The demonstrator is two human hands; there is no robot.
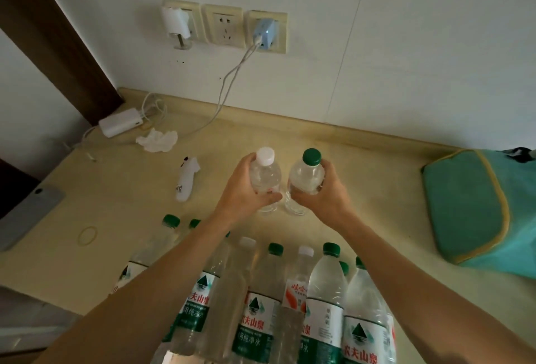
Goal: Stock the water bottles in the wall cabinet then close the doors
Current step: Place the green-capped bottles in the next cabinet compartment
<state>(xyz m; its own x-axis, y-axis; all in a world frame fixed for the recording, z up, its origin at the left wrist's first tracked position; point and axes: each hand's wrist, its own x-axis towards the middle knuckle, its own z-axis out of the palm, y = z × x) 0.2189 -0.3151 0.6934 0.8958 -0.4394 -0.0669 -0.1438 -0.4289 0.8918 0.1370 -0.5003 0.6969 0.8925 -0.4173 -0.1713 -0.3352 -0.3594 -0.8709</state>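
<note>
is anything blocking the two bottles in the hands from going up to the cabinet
Nothing visible: the left hand grips the white-capped bottle, the right hand the green-capped bottle, both held above the counter. The cabinet is out of view.

Both bare forearms extend forward, converging; left hand (246, 187) and right hand (324, 192) sit side by side, nearly touching, fingers curled in a grip, thumbs inward.

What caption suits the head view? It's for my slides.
Left hand grips a white-capped bottle, right hand a green-capped bottle.

teal bag (475, 207) cropped right, bottle row (261, 305) cropped below
</note>
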